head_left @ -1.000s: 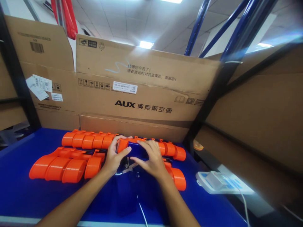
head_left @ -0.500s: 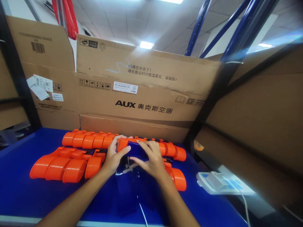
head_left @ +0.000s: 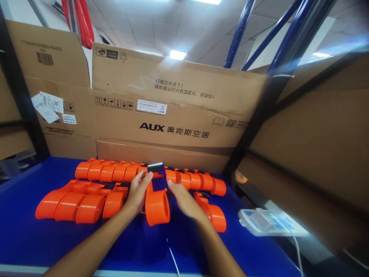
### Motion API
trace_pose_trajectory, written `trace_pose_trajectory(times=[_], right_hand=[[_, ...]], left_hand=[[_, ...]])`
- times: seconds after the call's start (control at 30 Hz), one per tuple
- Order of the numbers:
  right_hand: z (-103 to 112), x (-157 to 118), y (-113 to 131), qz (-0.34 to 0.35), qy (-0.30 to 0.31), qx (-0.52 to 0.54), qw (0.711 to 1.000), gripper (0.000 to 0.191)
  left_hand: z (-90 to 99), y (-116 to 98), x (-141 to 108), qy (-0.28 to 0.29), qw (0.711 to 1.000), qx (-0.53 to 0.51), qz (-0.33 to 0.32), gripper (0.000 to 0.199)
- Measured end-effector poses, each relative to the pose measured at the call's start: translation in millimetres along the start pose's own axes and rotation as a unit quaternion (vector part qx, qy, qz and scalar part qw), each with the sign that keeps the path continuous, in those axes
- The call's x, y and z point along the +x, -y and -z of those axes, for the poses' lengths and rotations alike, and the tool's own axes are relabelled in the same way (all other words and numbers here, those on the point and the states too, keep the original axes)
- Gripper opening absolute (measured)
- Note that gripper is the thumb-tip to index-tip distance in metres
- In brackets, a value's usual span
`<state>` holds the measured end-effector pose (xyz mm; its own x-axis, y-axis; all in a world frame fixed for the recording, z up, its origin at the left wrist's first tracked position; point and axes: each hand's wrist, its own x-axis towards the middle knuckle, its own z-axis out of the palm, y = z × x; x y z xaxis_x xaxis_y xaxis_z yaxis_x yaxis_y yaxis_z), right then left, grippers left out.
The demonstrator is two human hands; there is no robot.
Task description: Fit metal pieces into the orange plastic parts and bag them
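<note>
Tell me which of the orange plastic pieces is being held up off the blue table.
The orange piece with the dark blue top, held between the left hand and right hand; the other orange pieces lie in rows.

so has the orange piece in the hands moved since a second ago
Yes. The orange piece has swung toward the person: its rounded end now points away from the back row of orange parts, held between left hand and right hand.

The white device (head_left: 268,223) lies blurred; its cable (head_left: 298,250) runs off-frame.
</note>
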<state>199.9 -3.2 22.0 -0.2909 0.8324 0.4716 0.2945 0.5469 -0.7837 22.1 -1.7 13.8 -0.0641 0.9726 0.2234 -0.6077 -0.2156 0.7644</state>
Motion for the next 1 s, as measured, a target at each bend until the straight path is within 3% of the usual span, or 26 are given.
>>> trace_pose_trajectory(times=[0.1, 0.23, 0.3, 0.37, 0.47, 0.57, 0.7, 0.77, 0.83, 0.93, 1.0], right_hand=[[3, 2, 1, 0.05, 0.006, -0.121, 0.991, 0.045], [8, -2, 9, 0.135, 0.026, -0.237, 0.962, 0.09], [7, -7, 18, 0.169, 0.061, -0.27, 0.946, 0.103], [5, -12, 29, 0.192, 0.081, -0.301, 0.931, 0.103], [2, -19, 47, 0.208, 0.1, -0.351, 0.908, 0.085], [9, -27, 62, 0.221, 0.094, -0.378, 0.894, 0.075], [54, -43, 75, 0.225, 0.024, -0.4, 0.888, 0.074], [89, -54, 78, 0.213, -0.01, -0.43, 0.877, 0.077], [126, -66, 77, 0.18, -0.034, -0.467, 0.865, 0.077], [173, -88, 74, 0.134, -0.038, -0.505, 0.852, 0.076], [193, -104, 70, 0.102, -0.024, -0.526, 0.844, 0.073]], left_hand=[[0.0, -3, 2, -0.047, 0.999, -0.015, 0.006, 0.04], [1.2, -4, 4, -0.062, 0.997, -0.036, 0.027, 0.048], [2.1, -1, 7, -0.09, 0.995, -0.036, 0.01, 0.052], [3.1, 3, 11, -0.123, 0.992, -0.024, -0.01, 0.054], [3.9, 8, 13, -0.148, 0.988, 0.015, -0.027, 0.054], [2.9, 9, 7, -0.106, 0.991, 0.086, -0.004, 0.056], [3.7, -13, -8, 0.067, 0.971, 0.219, 0.066, 0.065], [8.1, -35, -11, 0.132, 0.94, 0.314, 0.031, 0.056], [15.6, -61, -6, 0.184, 0.886, 0.425, -0.024, 0.047], [30.9, -96, 17, 0.242, 0.761, 0.593, -0.106, 0.045], [42.7, -109, 40, 0.278, 0.666, 0.683, -0.116, 0.054]])
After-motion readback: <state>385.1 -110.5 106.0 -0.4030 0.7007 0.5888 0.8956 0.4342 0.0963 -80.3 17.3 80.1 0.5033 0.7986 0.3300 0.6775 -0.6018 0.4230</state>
